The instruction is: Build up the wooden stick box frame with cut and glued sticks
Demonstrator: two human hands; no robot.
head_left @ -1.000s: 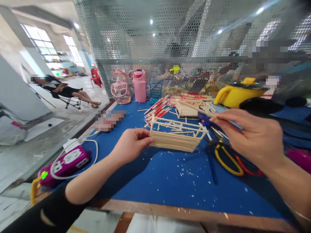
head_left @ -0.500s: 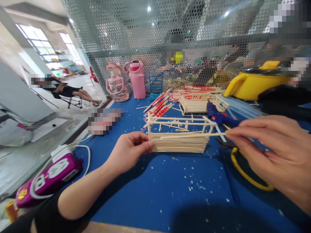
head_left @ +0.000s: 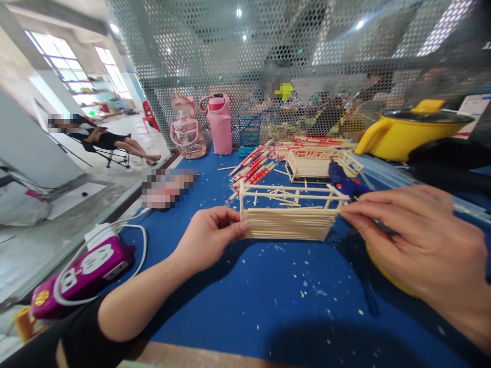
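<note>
Along the stick frame [head_left: 289, 228], holding a stick [head_left: 291, 210].
Pinching frame's left end with left fingers [head_left: 235, 231], stick with right fingers [head_left: 357, 215].

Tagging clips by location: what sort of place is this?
Probably a craft workshop: a flat, blue-covered worktable, a dark-blue plastic glue gun, and an open-topped slatted box of pale wooden sticks.

No text, label, brand or number is legible. Red print on the stick wrappers [head_left: 251, 166]: too small to read. Purple power strip [head_left: 89, 267] bears white graphics and a yellow mark; lettering unresolved.
</note>
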